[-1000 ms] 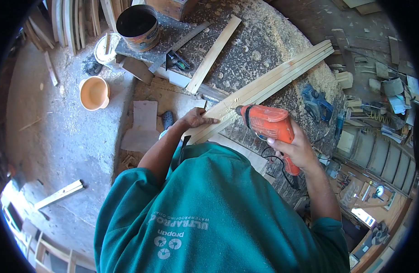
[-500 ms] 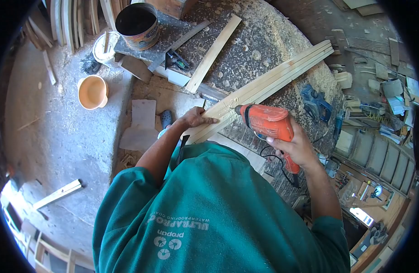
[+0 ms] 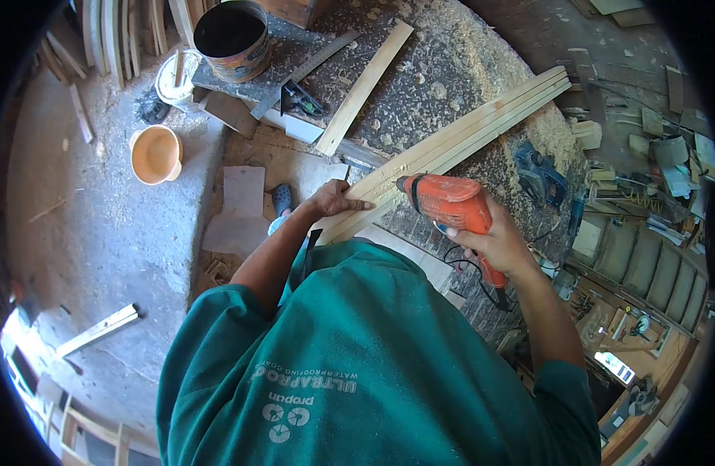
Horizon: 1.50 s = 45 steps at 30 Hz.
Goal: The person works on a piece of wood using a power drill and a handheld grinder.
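Note:
My right hand (image 3: 493, 241) is wrapped round the handle of an orange power drill (image 3: 451, 200), its nose down at the wood strips. Several long pale wood strips (image 3: 458, 140) lie side by side, slanting across the workbench from my waist to the far right. Near their close end, my left hand (image 3: 336, 199) grips the strips with the thumb over the top. Curled shavings lie on the wood by the drill's nose. The bit itself cannot be made out clearly.
Sawdust covers the workbench (image 3: 404, 93). On it are a loose wood strip (image 3: 365, 87), a metal square (image 3: 307, 71), a blue power tool (image 3: 541, 177) and a large paint can (image 3: 232, 40). An orange plastic tub (image 3: 156, 154) stands on the left. A black cord (image 3: 470, 262) hangs by the drill.
The drill and my right hand have shifted slightly left, and the drill's nose sits closer to the wood. My left hand keeps its hold on the strips.

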Available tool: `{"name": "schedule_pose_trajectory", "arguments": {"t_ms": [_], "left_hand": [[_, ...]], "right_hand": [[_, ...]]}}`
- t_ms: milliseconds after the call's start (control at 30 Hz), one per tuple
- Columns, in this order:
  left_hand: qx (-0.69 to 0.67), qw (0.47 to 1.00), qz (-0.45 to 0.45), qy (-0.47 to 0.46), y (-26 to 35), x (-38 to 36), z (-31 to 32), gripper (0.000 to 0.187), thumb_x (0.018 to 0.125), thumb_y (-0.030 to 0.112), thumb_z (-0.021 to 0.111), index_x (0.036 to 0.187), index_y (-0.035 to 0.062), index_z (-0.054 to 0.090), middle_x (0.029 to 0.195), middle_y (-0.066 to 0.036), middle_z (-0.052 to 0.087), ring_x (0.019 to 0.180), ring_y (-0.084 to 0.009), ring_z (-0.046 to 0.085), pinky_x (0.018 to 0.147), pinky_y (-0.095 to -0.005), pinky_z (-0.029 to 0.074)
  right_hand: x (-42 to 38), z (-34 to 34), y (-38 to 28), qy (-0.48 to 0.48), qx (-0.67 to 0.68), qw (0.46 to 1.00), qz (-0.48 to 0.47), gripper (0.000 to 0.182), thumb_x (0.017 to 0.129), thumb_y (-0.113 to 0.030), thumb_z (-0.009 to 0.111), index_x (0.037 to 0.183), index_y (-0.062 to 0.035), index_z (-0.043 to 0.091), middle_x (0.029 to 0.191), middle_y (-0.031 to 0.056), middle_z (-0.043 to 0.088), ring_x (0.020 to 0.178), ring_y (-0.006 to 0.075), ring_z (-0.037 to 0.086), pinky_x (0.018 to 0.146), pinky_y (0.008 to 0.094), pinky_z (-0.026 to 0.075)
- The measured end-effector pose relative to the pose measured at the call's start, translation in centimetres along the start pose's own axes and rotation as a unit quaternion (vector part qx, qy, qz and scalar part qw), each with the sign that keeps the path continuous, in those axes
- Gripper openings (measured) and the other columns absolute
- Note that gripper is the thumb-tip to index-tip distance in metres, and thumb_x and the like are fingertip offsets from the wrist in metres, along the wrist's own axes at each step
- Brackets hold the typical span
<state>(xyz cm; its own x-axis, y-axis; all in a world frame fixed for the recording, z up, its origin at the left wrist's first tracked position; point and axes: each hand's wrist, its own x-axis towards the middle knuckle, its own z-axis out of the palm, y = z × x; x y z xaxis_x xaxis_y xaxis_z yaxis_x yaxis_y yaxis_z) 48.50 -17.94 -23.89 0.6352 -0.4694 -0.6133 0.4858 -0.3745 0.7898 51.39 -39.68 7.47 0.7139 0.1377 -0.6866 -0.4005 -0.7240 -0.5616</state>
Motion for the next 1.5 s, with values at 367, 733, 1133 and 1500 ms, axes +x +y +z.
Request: {"name": "schedule_pose_trajectory", "arguments": {"t_ms": [367, 733, 1133, 1500], "left_hand": [[-0.001, 1.000, 0.010, 0.003, -0.1, 0.1, 0.0, 0.083, 0.060, 0.072, 0.078, 0.100, -0.0003, 0.072, 0.099, -0.019, 0.070, 0.095, -0.0298, 0.067, 0.086, -0.0389, 0.051], [-0.012, 1.000, 0.007, 0.010, -0.7, 0.4, 0.3, 0.085, 0.059, 0.074, 0.077, 0.103, 0.0006, 0.072, 0.100, -0.018, 0.070, 0.095, -0.0296, 0.067, 0.087, -0.0386, 0.050], [-0.033, 0.999, 0.006, 0.007, -0.3, 0.0, 0.1, 0.081, 0.060, 0.070, 0.080, 0.103, 0.0018, 0.073, 0.099, -0.016, 0.071, 0.093, -0.0269, 0.068, 0.085, -0.0370, 0.051], [-0.021, 1.000, 0.003, 0.006, -0.4, 0.2, 0.2, 0.080, 0.060, 0.070, 0.080, 0.103, 0.0025, 0.073, 0.097, -0.015, 0.072, 0.091, -0.0264, 0.068, 0.085, -0.0370, 0.051]], "right_hand": [[1.9, 1.6, 1.2, 0.013, -0.003, 1.000, 0.022, 0.065, 0.075, -0.012, 0.079, 0.131, -0.0044, 0.047, 0.085, 0.0064, 0.065, 0.052, 0.0108, 0.056, 0.046, 0.0277, 0.047], [1.1, 2.9, 1.1, 0.031, 0.101, 0.994, 0.012, 0.056, 0.078, -0.013, 0.078, 0.124, -0.0023, 0.049, 0.084, 0.0047, 0.063, 0.053, 0.0099, 0.056, 0.048, 0.0262, 0.048], [-2.2, 0.2, -2.0, 0.036, 0.103, 0.994, -0.011, 0.065, 0.080, -0.013, 0.077, 0.135, -0.0031, 0.043, 0.092, 0.0056, 0.064, 0.057, 0.0104, 0.058, 0.052, 0.0259, 0.050], [-2.7, -0.1, -1.9, 0.041, 0.090, 0.995, -0.013, 0.066, 0.081, -0.013, 0.076, 0.137, -0.0035, 0.043, 0.094, 0.0060, 0.066, 0.058, 0.0103, 0.060, 0.053, 0.0268, 0.050]]}}
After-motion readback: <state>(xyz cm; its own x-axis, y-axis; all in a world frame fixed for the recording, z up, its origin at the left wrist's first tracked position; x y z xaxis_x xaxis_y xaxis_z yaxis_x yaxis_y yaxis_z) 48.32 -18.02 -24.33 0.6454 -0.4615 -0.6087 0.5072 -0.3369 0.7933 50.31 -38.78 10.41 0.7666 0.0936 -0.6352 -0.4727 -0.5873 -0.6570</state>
